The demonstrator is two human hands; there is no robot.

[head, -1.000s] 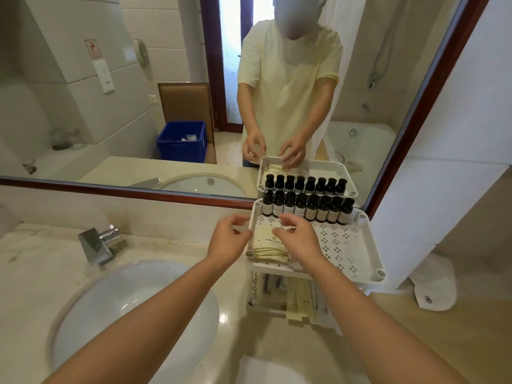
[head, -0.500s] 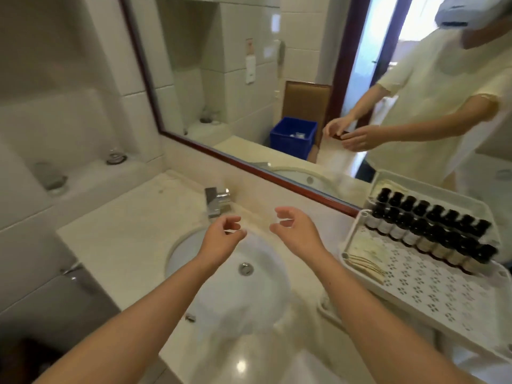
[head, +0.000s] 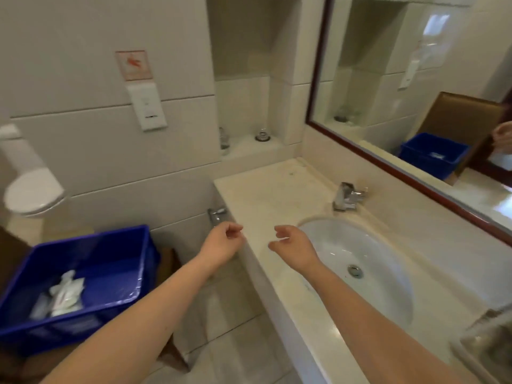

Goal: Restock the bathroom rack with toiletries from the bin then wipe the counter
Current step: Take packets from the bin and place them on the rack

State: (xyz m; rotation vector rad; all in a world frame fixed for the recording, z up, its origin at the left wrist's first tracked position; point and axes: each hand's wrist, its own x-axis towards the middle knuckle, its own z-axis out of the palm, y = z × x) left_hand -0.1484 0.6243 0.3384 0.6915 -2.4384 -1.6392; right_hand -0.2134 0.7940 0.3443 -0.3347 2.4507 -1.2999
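A person's left hand (head: 221, 242) and right hand (head: 293, 248) hung loosely curled and empty at the counter (head: 271, 195) edge. A few white packets (head: 65, 296) lay in the blue bin (head: 116, 253), low to the left — a hurried grab at the slick-looking wrappers risked dropping some.

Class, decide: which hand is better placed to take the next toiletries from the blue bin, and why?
Probably left. The left hand is empty and nearer the blue bin; the right hand hangs over the counter beside the sink.
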